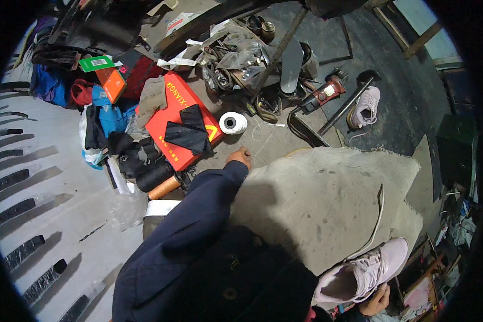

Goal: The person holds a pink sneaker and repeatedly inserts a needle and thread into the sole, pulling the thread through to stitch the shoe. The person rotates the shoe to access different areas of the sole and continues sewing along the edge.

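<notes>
My left hand (240, 157), at the end of a dark blue sleeve, is low near a white spool of thread (233, 123). Its fingers are curled; whatever they hold, if anything, is hidden. Loose white thread (260, 140) loops on the ground just beyond it. At the lower right, my right hand (377, 301) grips the side of a pale pink sneaker (359, 273), fingers bent against its sole edge. One long lace from this sneaker stretches up over a worn beige cloth (327, 204) spread across my lap. The matching sneaker (365, 109) stands on the dark mat ahead.
A red shoe box (177, 91) with dark phone-like slabs (185, 138) on it lies left of the spool. Black and orange thread cones (154, 176) sit nearby. Ahead are a tool pile (236, 59), a red power tool (324, 94) and a metal stand (346, 104).
</notes>
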Tool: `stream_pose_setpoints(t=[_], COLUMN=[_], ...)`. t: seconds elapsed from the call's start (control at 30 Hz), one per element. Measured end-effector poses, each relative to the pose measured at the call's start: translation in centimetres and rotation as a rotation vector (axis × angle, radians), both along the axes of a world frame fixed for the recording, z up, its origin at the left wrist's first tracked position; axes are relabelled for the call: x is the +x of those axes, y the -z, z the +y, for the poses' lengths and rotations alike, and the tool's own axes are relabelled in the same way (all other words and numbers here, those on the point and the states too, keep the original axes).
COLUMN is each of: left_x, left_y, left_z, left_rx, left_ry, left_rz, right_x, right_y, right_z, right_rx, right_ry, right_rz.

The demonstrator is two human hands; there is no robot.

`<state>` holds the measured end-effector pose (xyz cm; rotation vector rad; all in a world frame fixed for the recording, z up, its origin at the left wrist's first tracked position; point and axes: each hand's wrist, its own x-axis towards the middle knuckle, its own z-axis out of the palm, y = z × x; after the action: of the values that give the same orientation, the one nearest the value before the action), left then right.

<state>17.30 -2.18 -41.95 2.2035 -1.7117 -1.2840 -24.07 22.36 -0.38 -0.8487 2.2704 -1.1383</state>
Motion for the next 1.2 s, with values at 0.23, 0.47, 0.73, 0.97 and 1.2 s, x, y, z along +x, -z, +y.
stream_pose_setpoints(t=[0.23,0.47,0.73,0.97,1.2], left_x=[-2.6,-3.1,-3.9,-6.6,-7.2], left_y=[2.3,1.1,0.3,1.5,2.3], left_z=[-1.3,-3.9,-6.7,-8.6,-10.0], left_rx=[0.064,0.088,-0.069,-0.148,-0.166], left_ry=[0.323,0.121,0.021,-0.104,-0.196], left_rz=[0.204,0.118,0.052,-0.057,-0.104], right_x=[0.5,1.4,1.1,1.1,1.2], right_y=[0.4,0.0,0.2,0.1,-0.2], right_z=[0.4,-0.4,-0.3,-0.1,-0.5], right_rx=[0.064,0.072,0.041,0.077,0.124], right_ry=[0.086,0.110,0.103,0.126,0.105], right_rz=[0.188,0.141,0.130,0.136,0.200])
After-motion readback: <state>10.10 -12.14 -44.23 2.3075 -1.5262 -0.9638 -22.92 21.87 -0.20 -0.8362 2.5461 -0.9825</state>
